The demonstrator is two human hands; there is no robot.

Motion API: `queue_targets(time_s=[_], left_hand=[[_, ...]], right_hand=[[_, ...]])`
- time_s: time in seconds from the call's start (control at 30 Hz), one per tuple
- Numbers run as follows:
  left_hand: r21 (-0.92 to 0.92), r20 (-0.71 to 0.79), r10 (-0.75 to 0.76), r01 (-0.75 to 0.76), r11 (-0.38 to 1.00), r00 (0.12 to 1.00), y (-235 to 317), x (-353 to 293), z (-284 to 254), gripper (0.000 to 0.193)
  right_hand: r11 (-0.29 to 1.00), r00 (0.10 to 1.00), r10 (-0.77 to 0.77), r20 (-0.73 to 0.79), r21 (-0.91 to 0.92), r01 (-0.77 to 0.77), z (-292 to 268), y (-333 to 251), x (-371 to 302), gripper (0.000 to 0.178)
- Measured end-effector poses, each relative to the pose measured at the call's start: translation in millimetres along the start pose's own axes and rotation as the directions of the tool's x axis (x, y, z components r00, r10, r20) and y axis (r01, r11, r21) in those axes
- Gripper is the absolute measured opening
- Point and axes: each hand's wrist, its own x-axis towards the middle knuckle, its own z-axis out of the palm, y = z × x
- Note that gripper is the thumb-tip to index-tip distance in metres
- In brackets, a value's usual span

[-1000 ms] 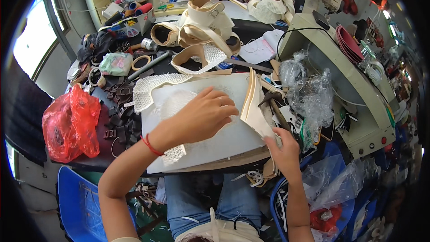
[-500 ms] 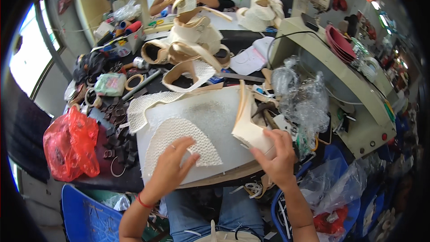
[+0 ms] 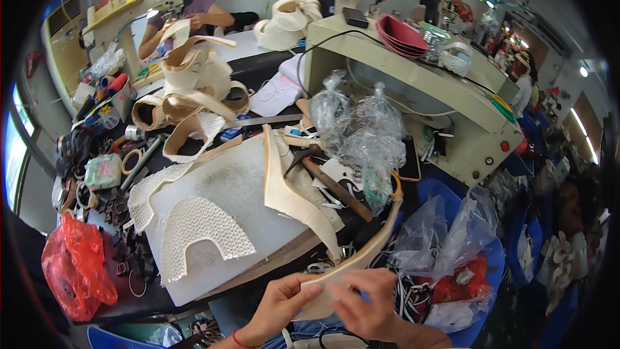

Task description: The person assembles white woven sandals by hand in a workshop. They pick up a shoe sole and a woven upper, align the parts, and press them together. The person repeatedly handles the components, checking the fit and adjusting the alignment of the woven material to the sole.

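Observation:
My left hand (image 3: 281, 307) pinches the lower end of a curved cream leather-like strip (image 3: 365, 255), thumb on its face. The strip arcs up and to the right, past the board's edge. Against its lower part is my right hand (image 3: 368, 304), with fingers bent and smeared by motion; its grip is unclear. A cream woven U-shaped piece (image 3: 187, 229) lies flat on the white board (image 3: 248, 226). At that board's right edge rests a cream curved piece (image 3: 294, 200) with a pointed corner. Another woven piece (image 3: 145, 200) overlaps the board's left edge.
A hammer (image 3: 339, 187) and clear plastic bags (image 3: 368, 129) are right of the board. Stitched cream pieces (image 3: 194, 77) are piled behind it. A red bag (image 3: 74, 268) sits left, a blue bin (image 3: 481, 291) right. Across the table, a person (image 3: 210, 13) works at a sewing machine.
The view has swung right. Both hands have left the board area and come together low in front of me at the curved strip. The pointed cream piece is out of my right hand.

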Motion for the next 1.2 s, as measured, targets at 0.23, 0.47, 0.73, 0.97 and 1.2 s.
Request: queue_targets(time_s=[0.23, 0.47, 0.73, 0.97, 1.2], left_hand=[[-0.613, 0.000, -0.309, 0.244, 0.752, 0.951, -38.0, -31.8, -25.0, 0.024], [-0.557, 0.141, -0.346, 0.363, 0.747, 0.928, -30.5, -32.2, -22.0, 0.018], [-0.398, 0.133, -0.343, 0.367, 0.841, 0.930, -26.1, -34.8, -29.5, 0.027], [-0.259, 0.064, -0.336, 0.341, 0.904, 0.940, -20.5, -33.5, -12.1, 0.024], [-0.267, -0.044, -0.386, 0.362, 0.893, 0.921, -25.8, -33.2, 1.9, 0.018]], right_hand=[[0.960, 0.968, -0.249, -0.027, 0.126, 0.251, 33.5, 5.2, -1.2, 0.024], [0.910, 0.932, -0.351, -0.095, 0.200, 0.363, 28.6, 12.6, -16.4, 0.030], [0.810, 0.841, -0.500, -0.205, 0.232, 0.538, 36.0, 11.8, -8.1, 0.019], [0.634, 0.708, -0.672, -0.217, 0.325, 0.702, 40.8, 10.4, 7.7, 0.011], [0.604, 0.686, -0.711, -0.158, 0.362, 0.710, 37.3, -4.9, 16.3, 0.013]])
